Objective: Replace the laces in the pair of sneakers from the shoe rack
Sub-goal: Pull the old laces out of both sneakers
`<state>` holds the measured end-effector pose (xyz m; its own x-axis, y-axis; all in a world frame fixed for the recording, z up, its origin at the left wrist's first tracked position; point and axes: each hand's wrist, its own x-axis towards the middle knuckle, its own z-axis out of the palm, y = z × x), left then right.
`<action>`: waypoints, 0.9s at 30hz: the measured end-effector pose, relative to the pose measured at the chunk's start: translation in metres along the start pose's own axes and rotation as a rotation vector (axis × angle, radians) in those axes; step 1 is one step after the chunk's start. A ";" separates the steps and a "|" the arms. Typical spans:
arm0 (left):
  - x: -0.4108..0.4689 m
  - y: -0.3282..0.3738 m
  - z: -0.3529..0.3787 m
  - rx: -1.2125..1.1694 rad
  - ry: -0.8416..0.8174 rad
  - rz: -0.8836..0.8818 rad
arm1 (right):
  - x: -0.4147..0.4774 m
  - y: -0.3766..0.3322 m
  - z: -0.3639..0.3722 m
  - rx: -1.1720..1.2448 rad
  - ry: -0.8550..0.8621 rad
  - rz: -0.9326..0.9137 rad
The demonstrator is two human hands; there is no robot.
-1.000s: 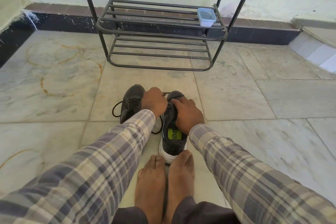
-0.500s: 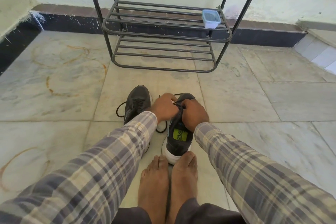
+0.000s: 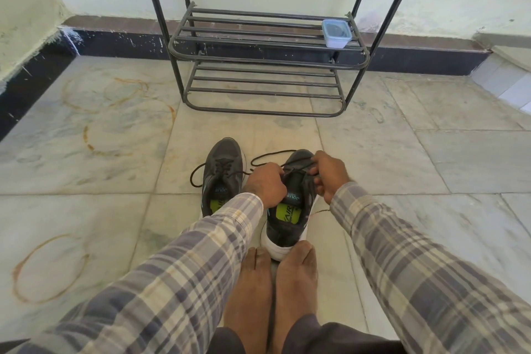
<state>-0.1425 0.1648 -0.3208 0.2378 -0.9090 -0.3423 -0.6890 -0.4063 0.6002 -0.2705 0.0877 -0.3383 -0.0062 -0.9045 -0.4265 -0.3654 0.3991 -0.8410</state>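
Note:
Two dark grey sneakers with green insoles stand on the marble floor before my bare feet. The left sneaker (image 3: 221, 172) is laced, its black lace ends trailing to the left. The right sneaker (image 3: 290, 210) rests with its white heel against my toes. My left hand (image 3: 265, 185) grips its black lace (image 3: 275, 154) at the tongue. My right hand (image 3: 327, 172) pinches the lace on the shoe's right side. A loop of that lace arcs over the floor beyond the toe.
A black metal shoe rack (image 3: 267, 49) stands against the wall ahead, with a small lidded plastic box (image 3: 336, 33) on its middle shelf. Marble floor with rust rings spreads left and right. My bare feet (image 3: 275, 284) lie just behind the right sneaker.
Both hands have pulled apart on the right sneaker, drawing its lace loose; a loop now lies on the floor beyond the toe. The camera has shifted slightly.

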 end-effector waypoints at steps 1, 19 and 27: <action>0.000 0.001 0.001 0.003 0.002 -0.001 | 0.004 0.000 -0.003 -0.138 -0.048 -0.075; -0.004 0.005 0.001 0.020 0.026 -0.027 | 0.008 -0.018 -0.002 0.187 0.025 -0.177; -0.006 0.007 0.002 0.033 0.024 -0.028 | 0.000 -0.009 0.001 -0.865 -0.150 -0.569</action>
<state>-0.1507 0.1679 -0.3158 0.2735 -0.8994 -0.3410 -0.7037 -0.4287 0.5665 -0.2667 0.0844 -0.3308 0.4696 -0.8733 -0.1297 -0.8200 -0.3770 -0.4306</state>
